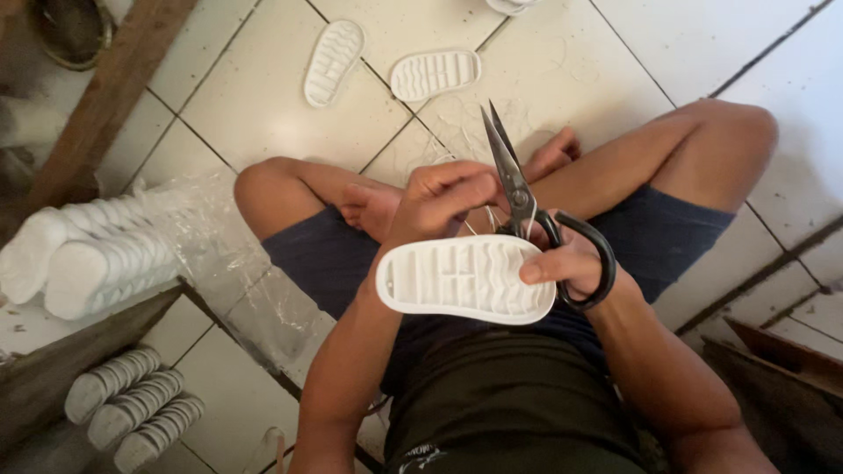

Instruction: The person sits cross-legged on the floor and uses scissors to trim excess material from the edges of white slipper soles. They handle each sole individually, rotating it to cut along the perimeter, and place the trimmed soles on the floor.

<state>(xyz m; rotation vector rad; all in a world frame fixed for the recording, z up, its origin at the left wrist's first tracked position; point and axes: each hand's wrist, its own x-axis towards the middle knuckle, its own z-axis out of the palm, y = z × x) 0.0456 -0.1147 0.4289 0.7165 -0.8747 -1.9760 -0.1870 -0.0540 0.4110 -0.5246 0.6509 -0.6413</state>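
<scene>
A white rubber shoe sole (461, 279) with a ribbed tread faces up over my lap. My left hand (439, 200) grips its far edge, fingers curled over the rim. My right hand (566, 262) holds black-handled scissors (520, 195), blades pointing up and nearly together just beyond the sole, with the thumb resting on the sole's right end. Thin white trimmings hang by the blades. I sit cross-legged on a tiled floor.
Two more white soles (334, 61) (435, 74) lie on the tiles ahead. Stacks of white soles (83, 259) sit on clear plastic wrap at left, with more stacks (132, 408) below. A wooden plank (110, 96) runs along the upper left.
</scene>
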